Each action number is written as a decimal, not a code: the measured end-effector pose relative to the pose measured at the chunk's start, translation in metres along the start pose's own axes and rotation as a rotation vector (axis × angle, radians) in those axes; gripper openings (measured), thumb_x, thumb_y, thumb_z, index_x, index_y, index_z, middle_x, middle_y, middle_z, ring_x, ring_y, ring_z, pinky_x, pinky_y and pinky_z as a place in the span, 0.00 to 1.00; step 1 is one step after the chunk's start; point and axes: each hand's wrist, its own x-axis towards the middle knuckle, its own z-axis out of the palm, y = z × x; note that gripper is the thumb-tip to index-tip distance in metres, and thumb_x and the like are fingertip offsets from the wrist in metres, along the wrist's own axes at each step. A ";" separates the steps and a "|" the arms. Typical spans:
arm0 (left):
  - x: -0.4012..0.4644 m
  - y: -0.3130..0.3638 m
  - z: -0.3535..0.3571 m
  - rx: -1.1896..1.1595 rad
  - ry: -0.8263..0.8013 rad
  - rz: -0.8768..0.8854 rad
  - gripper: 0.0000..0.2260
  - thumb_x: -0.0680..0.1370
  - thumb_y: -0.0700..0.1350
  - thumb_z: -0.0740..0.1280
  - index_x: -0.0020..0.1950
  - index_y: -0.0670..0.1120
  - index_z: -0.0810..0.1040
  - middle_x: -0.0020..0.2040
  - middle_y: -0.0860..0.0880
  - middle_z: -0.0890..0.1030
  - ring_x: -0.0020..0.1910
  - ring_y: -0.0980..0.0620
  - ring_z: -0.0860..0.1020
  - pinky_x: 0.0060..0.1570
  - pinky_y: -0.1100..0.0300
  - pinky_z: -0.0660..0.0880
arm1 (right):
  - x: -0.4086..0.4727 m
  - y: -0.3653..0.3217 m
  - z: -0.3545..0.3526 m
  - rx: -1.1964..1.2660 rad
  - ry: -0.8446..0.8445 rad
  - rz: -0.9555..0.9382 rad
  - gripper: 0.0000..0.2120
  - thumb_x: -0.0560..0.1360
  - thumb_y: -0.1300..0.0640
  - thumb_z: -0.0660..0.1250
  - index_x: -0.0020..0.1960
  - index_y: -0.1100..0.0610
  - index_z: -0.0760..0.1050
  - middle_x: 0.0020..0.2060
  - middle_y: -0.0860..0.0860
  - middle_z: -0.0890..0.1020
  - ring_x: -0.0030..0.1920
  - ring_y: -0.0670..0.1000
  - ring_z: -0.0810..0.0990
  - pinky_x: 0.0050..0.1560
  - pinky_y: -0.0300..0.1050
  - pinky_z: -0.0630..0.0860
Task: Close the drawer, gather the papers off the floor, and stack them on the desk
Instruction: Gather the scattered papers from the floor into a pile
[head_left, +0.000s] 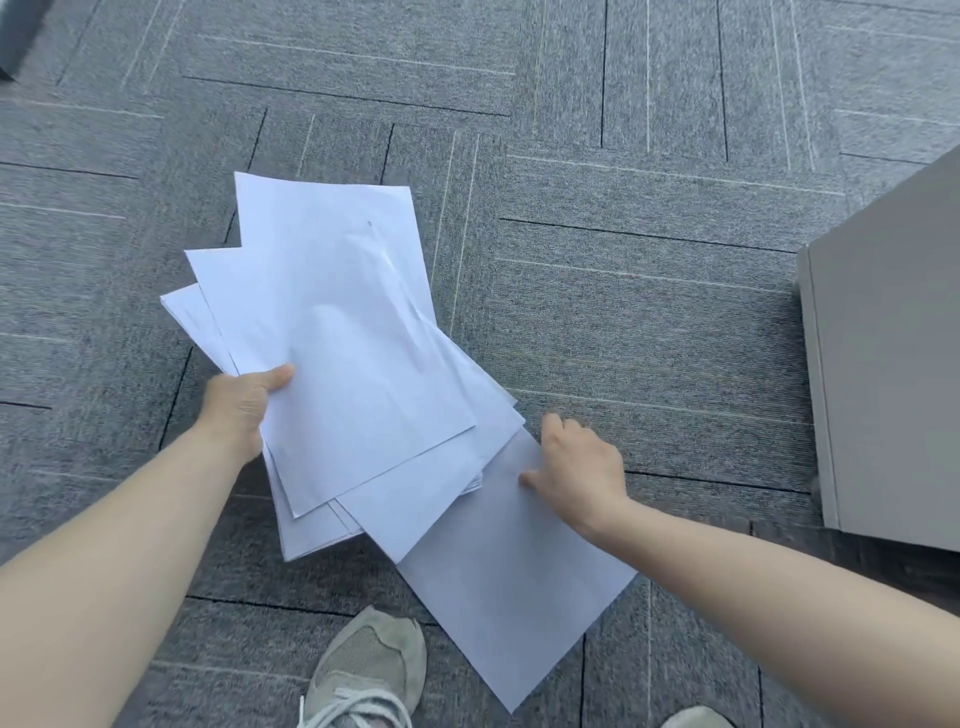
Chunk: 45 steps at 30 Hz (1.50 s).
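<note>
My left hand (241, 402) is shut on a loose fan of several white paper sheets (343, 332), held above the grey carpet with my thumb on top at their left edge. One more white sheet (511, 587) lies lower right, partly tucked under the fan. My right hand (579, 465) rests on that sheet's upper edge, fingers curled down and thumb pressing the paper; whether it pinches the sheet is unclear. A grey drawer cabinet (888, 374) stands at the right edge; its drawer front is not visible. No desk is in view.
Grey carpet tiles (623, 260) with thin line patterns cover the floor. My grey sneaker (366, 675) stands at the bottom centre, and another shoe tip (698, 719) shows at the bottom right. A dark object (15, 36) sits in the top left corner.
</note>
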 end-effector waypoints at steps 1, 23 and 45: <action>-0.001 -0.001 0.000 0.002 -0.003 0.000 0.16 0.71 0.34 0.70 0.59 0.39 0.79 0.59 0.40 0.81 0.54 0.40 0.81 0.57 0.43 0.76 | -0.001 -0.002 0.002 0.004 -0.002 -0.003 0.22 0.73 0.45 0.70 0.58 0.56 0.69 0.56 0.54 0.78 0.57 0.57 0.79 0.48 0.50 0.74; -0.015 -0.010 0.029 -0.018 -0.065 0.008 0.15 0.73 0.32 0.68 0.60 0.38 0.77 0.57 0.42 0.79 0.43 0.46 0.79 0.53 0.50 0.74 | 0.077 0.077 -0.125 0.446 0.529 0.155 0.11 0.78 0.53 0.61 0.43 0.57 0.77 0.35 0.54 0.79 0.40 0.58 0.74 0.37 0.48 0.63; -0.030 -0.017 0.081 0.083 -0.263 -0.032 0.15 0.78 0.52 0.65 0.57 0.43 0.79 0.53 0.47 0.83 0.51 0.49 0.81 0.54 0.54 0.75 | 0.103 0.003 -0.059 1.056 0.056 0.222 0.14 0.74 0.50 0.64 0.41 0.60 0.81 0.30 0.54 0.80 0.33 0.51 0.75 0.37 0.49 0.73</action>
